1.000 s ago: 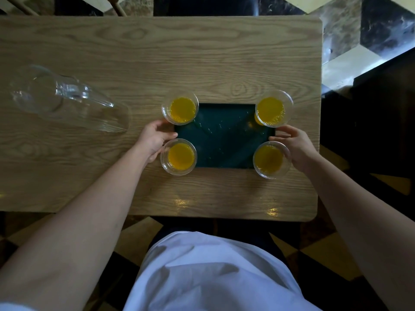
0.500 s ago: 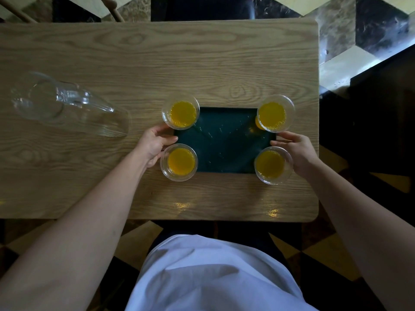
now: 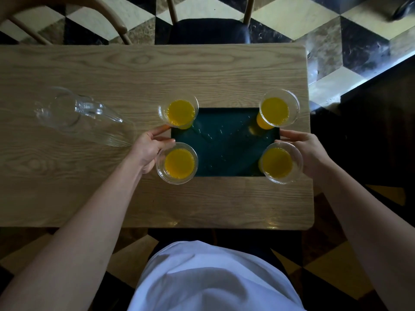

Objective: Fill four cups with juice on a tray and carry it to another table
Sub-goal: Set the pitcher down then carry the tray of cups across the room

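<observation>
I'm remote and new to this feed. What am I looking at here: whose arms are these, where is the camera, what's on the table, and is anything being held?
There is no machine: these are a person's two bare arms, filmed by one wide-angle camera on their head, looking down. On the wooden table lies a dark green tray with four clear cups of orange juice, one at each corner: far left, far right, near left, near right. An empty glass pitcher is off to the left. The left hand and right hand grip the tray's two short sides. I cannot tell if it has been lifted.
</observation>
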